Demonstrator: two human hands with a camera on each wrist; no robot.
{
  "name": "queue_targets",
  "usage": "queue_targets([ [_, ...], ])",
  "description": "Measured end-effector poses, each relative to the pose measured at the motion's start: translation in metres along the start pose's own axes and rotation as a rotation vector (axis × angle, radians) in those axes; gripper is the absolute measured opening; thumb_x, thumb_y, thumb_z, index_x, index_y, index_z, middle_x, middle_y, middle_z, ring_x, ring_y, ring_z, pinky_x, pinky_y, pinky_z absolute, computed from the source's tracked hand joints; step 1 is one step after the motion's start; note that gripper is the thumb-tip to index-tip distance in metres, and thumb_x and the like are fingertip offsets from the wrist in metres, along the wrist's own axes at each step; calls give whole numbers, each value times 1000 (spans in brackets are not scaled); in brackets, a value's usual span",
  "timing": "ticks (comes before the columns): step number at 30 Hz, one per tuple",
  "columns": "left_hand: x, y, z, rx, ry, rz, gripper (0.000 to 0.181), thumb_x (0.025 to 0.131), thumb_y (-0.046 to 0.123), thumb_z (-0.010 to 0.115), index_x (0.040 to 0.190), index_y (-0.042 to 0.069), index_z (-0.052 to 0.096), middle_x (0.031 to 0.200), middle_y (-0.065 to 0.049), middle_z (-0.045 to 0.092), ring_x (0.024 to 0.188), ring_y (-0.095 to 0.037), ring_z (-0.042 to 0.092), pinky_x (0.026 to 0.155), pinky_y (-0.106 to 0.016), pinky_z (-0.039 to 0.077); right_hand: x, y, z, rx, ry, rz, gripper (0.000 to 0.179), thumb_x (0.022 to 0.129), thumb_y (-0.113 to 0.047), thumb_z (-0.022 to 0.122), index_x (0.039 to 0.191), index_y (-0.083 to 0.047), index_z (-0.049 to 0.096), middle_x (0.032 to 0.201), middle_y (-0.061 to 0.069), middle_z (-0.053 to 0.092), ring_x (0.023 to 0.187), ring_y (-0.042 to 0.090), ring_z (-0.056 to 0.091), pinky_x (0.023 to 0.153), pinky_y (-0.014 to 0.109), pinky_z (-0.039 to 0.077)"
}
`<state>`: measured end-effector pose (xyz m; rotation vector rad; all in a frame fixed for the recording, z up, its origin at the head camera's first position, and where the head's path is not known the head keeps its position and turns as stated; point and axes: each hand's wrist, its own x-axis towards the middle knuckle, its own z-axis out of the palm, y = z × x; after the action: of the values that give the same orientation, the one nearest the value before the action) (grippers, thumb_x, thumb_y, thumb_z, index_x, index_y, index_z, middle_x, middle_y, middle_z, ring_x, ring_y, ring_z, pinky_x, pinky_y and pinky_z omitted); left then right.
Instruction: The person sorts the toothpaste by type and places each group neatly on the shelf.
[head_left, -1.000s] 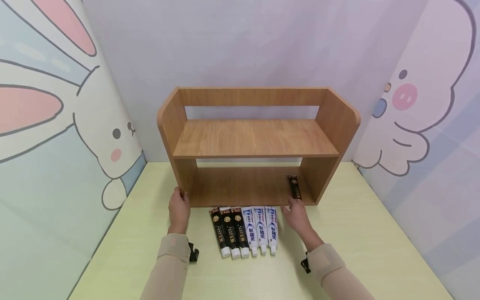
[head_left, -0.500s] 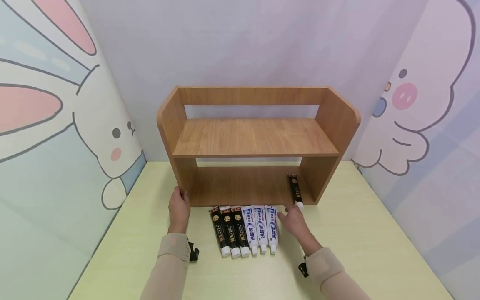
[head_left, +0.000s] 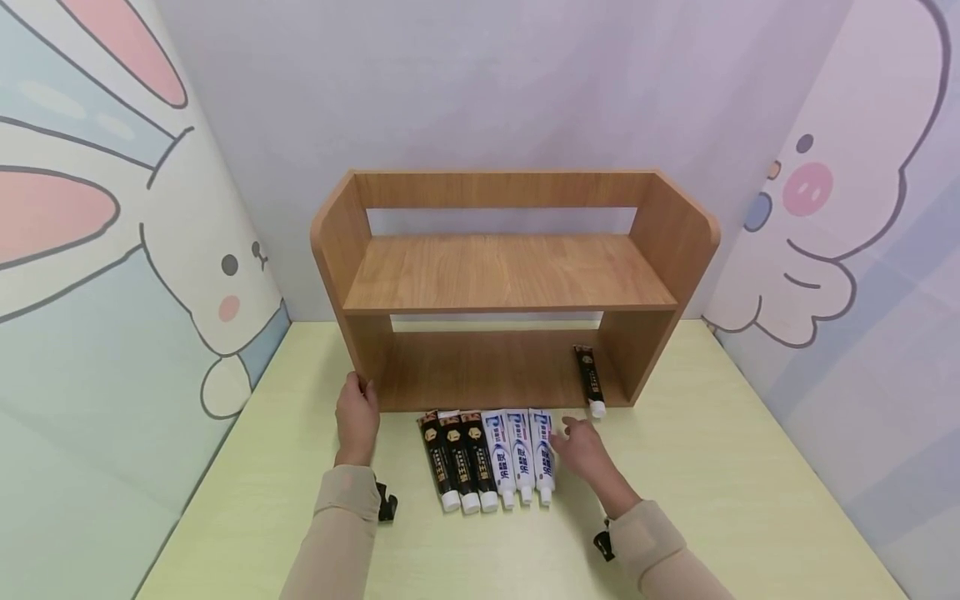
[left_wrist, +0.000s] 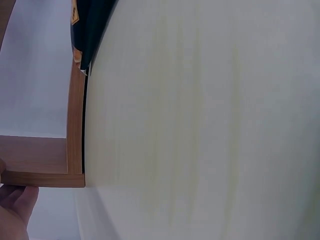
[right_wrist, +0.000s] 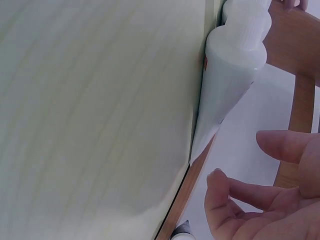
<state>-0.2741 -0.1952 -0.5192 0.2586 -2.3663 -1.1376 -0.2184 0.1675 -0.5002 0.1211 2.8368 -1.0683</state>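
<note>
My left hand (head_left: 357,419) grips the lower front edge of the wooden shelf's left side panel (head_left: 365,348); in the left wrist view, fingers (left_wrist: 25,202) show on both sides of the panel. My right hand (head_left: 585,450) is beside the rightmost white toothpaste tube (head_left: 543,454), thumb and forefinger apart with nothing between them. In the right wrist view this white tube (right_wrist: 227,75) lies close to the spread fingers. Three black toothpaste tubes (head_left: 459,462) lie left of the white ones, caps toward me. Another black tube (head_left: 589,379) lies on the lower shelf board, its white cap over the front edge.
The two-tier wooden shelf (head_left: 510,271) stands on the pale yellow table (head_left: 750,483) against the back wall. Two more white tubes (head_left: 510,458) lie in the row in front of it. Cartoon-printed walls (head_left: 825,167) rise on both sides.
My right hand has let go of the black tube on the lower board and moved left and toward me, to the rightmost white tube. My left hand stays on the side panel.
</note>
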Motion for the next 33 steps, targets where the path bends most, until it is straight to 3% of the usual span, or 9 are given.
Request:
queue_targets([
  [12, -1, 2, -2, -20, -24, -18, 21, 100, 7, 53, 117, -5, 48, 109, -26, 58, 97, -40, 58, 81, -53, 50, -7, -3, 6, 12, -63, 75, 52, 93, -16, 62, 131, 15, 47, 117, 30, 53, 102, 37, 55, 85, 49, 49],
  [24, 0, 7, -4, -16, -24, -25, 22, 101, 8, 52, 118, -6, 48, 110, -27, 58, 99, -40, 58, 81, -53, 49, -13, -3, 10, -19, -108, 81, 55, 92, -18, 64, 132, 16, 46, 116, 30, 54, 96, 33, 53, 84, 48, 49],
  [27, 0, 7, -4, -23, -22, -20, 23, 101, 8, 51, 119, -6, 48, 111, -27, 57, 99, -41, 58, 81, -53, 49, -15, -2, 12, -29, -111, 46, 36, 91, -18, 66, 112, 10, 58, 96, 21, 56, 85, 28, 52, 71, 40, 49],
  [30, 0, 6, -4, -24, -20, -15, 23, 102, 9, 50, 118, -7, 48, 111, -28, 58, 99, -41, 58, 80, -53, 49, -16, -1, 14, -15, -118, 29, 25, 90, -17, 68, 94, 4, 57, 81, 11, 51, 74, 24, 49, 60, 34, 44],
  [33, -1, 5, -4, -22, -19, -13, 22, 102, 9, 51, 117, -7, 48, 109, -28, 58, 97, -41, 58, 79, -52, 49, -16, -1, 17, -7, -132, 41, 27, 88, -19, 69, 97, 4, 57, 80, 9, 52, 73, 23, 50, 59, 33, 44],
])
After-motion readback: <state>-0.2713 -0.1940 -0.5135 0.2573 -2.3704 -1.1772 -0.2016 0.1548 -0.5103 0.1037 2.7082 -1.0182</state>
